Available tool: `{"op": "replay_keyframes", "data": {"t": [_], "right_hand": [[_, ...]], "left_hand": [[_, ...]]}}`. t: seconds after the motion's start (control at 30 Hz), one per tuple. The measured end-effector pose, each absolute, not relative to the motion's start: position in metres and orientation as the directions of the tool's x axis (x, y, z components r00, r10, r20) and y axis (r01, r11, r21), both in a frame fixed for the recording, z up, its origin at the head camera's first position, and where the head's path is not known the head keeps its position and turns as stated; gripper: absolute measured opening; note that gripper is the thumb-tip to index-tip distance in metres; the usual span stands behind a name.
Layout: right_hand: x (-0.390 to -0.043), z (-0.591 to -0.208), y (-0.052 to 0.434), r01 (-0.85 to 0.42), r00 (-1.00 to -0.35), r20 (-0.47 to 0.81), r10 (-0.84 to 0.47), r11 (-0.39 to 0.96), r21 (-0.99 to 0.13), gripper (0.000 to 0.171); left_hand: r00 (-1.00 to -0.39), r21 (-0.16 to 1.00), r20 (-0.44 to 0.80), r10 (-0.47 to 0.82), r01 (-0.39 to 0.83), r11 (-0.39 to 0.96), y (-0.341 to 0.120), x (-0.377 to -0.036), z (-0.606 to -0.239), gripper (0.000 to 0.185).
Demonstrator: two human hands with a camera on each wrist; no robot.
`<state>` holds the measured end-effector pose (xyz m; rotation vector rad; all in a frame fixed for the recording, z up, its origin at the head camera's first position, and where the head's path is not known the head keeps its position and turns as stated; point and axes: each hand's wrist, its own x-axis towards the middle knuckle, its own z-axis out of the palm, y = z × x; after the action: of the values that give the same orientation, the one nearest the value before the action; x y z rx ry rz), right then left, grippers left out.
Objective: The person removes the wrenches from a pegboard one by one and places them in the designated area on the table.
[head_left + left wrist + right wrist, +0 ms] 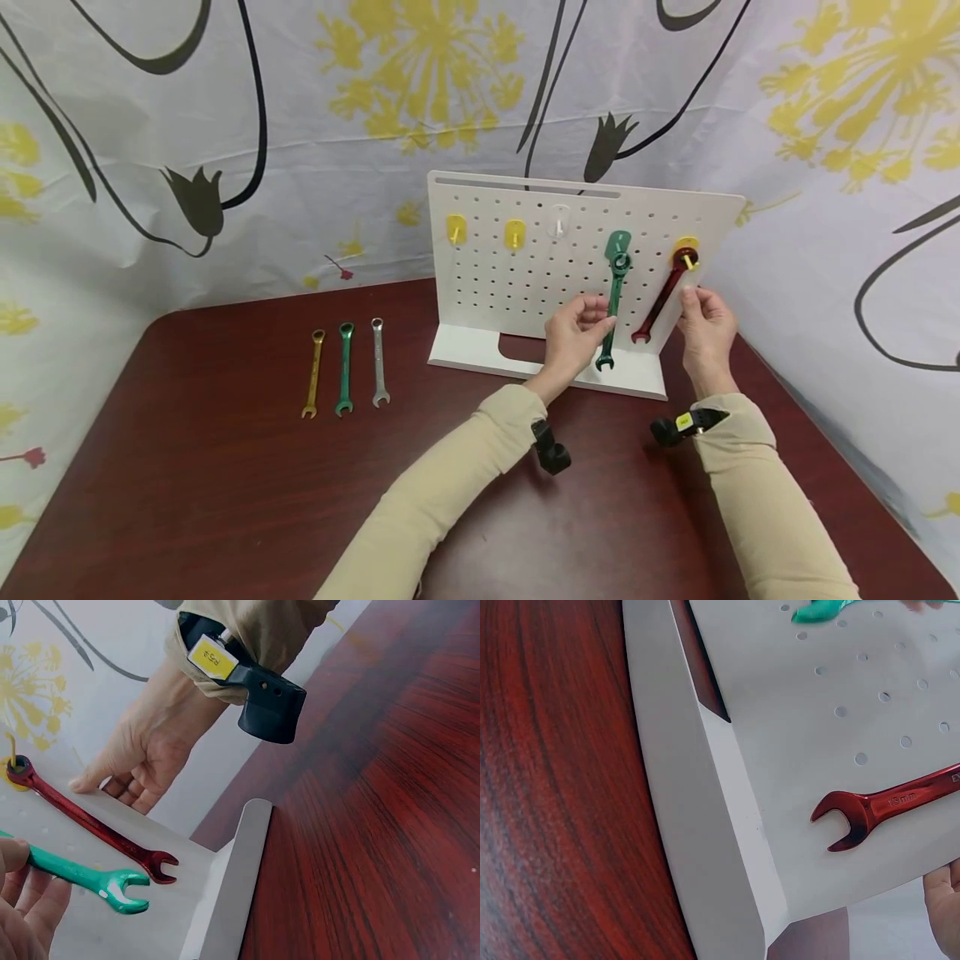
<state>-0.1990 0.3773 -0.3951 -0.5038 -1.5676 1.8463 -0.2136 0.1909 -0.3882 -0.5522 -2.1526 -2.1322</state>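
My left hand (573, 337) pinches the shank of a green combination wrench (614, 300) in front of a white pegboard (708, 218). The wrench's ring end lies over a green hook (618, 239), its open jaw pointing down. Just right of it, a red combination wrench (660, 307) hangs slanted by its ring from a yellow hook (686, 245). My right hand (708, 333) grips the board's right edge; in the left wrist view its thumb is on the front and its fingers (137, 796) are behind.
On the dark red table (225, 483), left of the board, lie a gold wrench (313, 375), another green wrench (345, 371) and a silver wrench (378, 367). Two yellow hooks (456, 229) and a white hook (558, 221) hold nothing. Patterned fabric (300, 125) hangs behind.
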Motion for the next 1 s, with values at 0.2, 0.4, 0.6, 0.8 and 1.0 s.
{"op": "replay_keyframes", "data": {"t": [0.2, 0.4, 0.6, 0.8, 1.0], "right_hand": [[-0.199, -0.395, 0.378, -0.244, -0.704, 0.124, 0.699, -0.074, -0.967, 0.013], [-0.198, -0.395, 0.378, -0.260, -0.711, 0.132, 0.691, -0.085, -0.962, 0.012], [-0.198, -0.395, 0.378, -0.275, -0.711, 0.142, 0.689, -0.087, -0.958, 0.011], [-0.198, -0.395, 0.377, -0.271, -0.714, 0.136, 0.687, -0.091, -0.958, 0.011], [-0.198, -0.396, 0.377, -0.273, -0.710, 0.135, 0.691, -0.094, -0.957, 0.011]], "left_hand": [[-0.930, 0.979, 0.202, 0.307, 0.189, -0.074, 0.179, -0.208, -0.380, 0.020], [-0.919, 0.991, 0.136, 0.371, 0.123, -0.059, 0.170, -0.205, -0.370, 0.019], [-0.897, 0.997, 0.072, 0.436, 0.054, -0.053, 0.162, -0.203, -0.362, 0.021], [-0.871, 0.992, 0.059, 0.487, -0.002, -0.123, 0.159, -0.200, -0.352, 0.023], [-0.861, 0.991, 0.056, 0.506, -0.012, -0.130, 0.155, -0.196, -0.344, 0.024]]}}
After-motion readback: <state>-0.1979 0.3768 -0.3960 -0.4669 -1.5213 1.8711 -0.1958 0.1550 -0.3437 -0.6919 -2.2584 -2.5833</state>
